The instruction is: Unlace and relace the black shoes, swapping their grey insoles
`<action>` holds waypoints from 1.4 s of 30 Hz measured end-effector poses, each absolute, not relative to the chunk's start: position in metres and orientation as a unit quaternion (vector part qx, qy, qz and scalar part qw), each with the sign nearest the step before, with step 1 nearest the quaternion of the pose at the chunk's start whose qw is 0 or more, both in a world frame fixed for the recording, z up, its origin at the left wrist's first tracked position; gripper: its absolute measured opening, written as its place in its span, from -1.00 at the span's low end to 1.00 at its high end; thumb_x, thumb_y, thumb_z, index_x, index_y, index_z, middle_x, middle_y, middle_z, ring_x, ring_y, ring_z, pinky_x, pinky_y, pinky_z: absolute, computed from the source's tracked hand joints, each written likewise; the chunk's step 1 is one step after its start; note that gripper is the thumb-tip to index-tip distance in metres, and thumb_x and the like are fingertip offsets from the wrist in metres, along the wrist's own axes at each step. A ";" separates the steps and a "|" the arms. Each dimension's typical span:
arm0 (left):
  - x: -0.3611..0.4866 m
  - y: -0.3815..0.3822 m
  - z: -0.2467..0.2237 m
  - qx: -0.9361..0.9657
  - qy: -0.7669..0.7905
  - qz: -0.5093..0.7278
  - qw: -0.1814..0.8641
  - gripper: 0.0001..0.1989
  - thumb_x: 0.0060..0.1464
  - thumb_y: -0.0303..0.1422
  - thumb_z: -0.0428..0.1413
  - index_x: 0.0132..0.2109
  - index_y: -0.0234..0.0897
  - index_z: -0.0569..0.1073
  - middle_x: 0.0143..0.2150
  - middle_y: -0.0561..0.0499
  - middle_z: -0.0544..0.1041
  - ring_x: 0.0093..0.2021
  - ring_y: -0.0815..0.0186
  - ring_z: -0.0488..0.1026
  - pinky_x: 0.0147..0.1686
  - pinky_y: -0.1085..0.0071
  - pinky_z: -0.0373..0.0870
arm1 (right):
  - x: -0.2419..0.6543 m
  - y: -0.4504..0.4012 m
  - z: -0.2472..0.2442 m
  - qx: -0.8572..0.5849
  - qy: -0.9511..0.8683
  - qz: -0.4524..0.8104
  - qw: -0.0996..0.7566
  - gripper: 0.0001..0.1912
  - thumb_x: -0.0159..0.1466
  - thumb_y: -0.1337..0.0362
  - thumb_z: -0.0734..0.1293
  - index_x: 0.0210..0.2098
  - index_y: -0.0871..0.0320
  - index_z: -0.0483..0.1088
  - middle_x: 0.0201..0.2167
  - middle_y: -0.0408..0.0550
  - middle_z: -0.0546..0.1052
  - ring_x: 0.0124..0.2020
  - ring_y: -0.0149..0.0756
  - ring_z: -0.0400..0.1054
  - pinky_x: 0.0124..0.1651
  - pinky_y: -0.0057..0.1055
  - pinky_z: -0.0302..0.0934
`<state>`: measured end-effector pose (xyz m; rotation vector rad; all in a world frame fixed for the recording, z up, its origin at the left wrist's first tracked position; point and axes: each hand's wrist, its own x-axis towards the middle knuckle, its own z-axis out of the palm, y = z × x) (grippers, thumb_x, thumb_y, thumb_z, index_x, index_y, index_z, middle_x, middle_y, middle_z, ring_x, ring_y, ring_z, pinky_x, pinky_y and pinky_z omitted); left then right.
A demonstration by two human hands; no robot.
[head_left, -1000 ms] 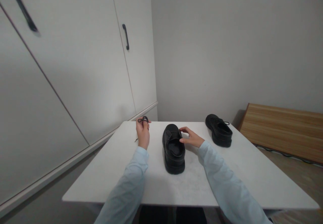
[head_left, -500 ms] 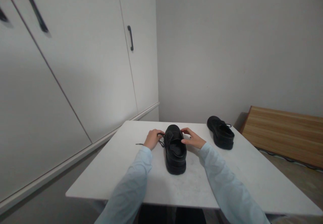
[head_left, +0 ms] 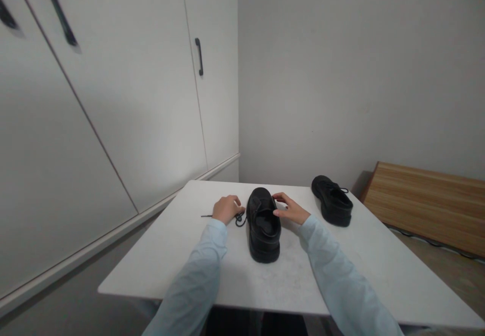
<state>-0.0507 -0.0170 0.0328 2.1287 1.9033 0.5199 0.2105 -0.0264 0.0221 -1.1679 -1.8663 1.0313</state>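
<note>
A black shoe (head_left: pixel 264 247) stands on the white table in front of me, toe pointing away and its opening toward me. My left hand (head_left: pixel 227 208) is just left of it, fingertips pinched together on a black shoelace (head_left: pixel 240 220) that lies looped by the shoe's side. A loose lace end sticks out left of that hand. My right hand (head_left: pixel 291 209) rests against the shoe's right side, thumb at the opening's rim and fingers farther forward near the lacing. A second black shoe (head_left: pixel 335 209), with its lace tied, stands at the table's back right.
The white table (head_left: pixel 159 260) fills the area before me. White cabinet doors (head_left: pixel 125 98) with dark handles rise at the left, and a grey wall (head_left: pixel 341 83) stands behind. A wood-grain panel (head_left: pixel 428 204) lies beyond the table's right edge.
My left hand has moved slightly left and down, away from the shoe, and the lace loop beside it has shifted. My right hand stays at the shoe's right side.
</note>
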 end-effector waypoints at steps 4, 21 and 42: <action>-0.055 -0.015 0.028 0.744 0.641 0.158 0.107 -0.61 -0.23 -0.13 0.27 -0.21 -0.17 0.50 -0.16 -0.06 0.48 -0.13 0.18 0.43 -0.25 0.41 0.28 | 0.210 -0.026 0.022 -0.450 -0.722 0.392 0.350 -0.32 -0.09 -0.06 0.44 -0.04 0.06 0.27 0.06 0.09 0.32 0.18 0.06 0.09 0.13 0.08 -0.02; -0.055 -0.022 0.038 0.779 0.595 0.143 0.133 -0.82 -0.16 -0.59 0.14 -0.53 -0.24 0.56 -0.40 -0.07 0.56 -0.25 0.21 0.48 -0.24 0.39 0.30 | 0.210 -0.027 0.022 -0.447 -0.720 0.399 0.351 -0.30 -0.10 -0.12 0.43 -0.05 0.04 0.28 0.05 0.09 0.31 0.17 0.08 0.09 0.13 0.10 -0.02; -0.056 -0.021 0.034 0.702 0.702 0.111 0.049 -0.81 0.12 -0.47 -0.04 -0.19 -0.31 0.45 -0.18 -0.17 0.47 -0.12 0.20 0.44 -0.19 0.35 0.32 | 0.209 -0.028 0.025 -0.451 -0.720 0.399 0.345 -0.32 -0.11 -0.10 0.43 -0.08 0.06 0.26 0.05 0.11 0.30 0.13 0.07 0.14 0.11 0.08 0.02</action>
